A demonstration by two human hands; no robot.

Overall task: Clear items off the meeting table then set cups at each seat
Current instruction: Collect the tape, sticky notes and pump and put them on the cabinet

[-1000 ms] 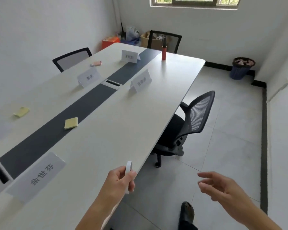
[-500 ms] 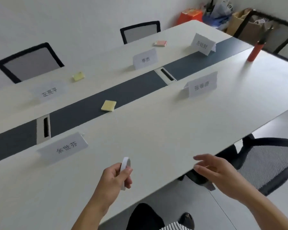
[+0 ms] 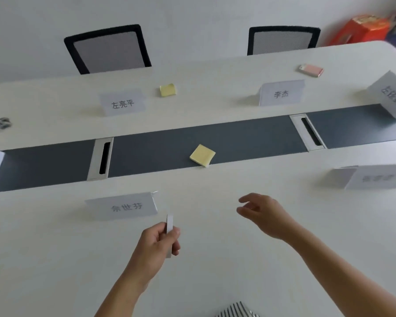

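While the left hand [image 3: 157,242] grips a thin white strip [image 3: 169,225] (seen edge-on), the right hand [image 3: 264,213] hovers, fingers loose and empty, over the near side of the table [image 3: 215,271]

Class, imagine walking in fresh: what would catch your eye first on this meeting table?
Probably the yellow sticky-note pad on the dark centre strip, just ahead of the empty right hand. Next, the left hand gripping a thin white item near the nearest name card.

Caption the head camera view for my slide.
At the meeting table, the left hand grips a thin white object; the right hand hovers open.
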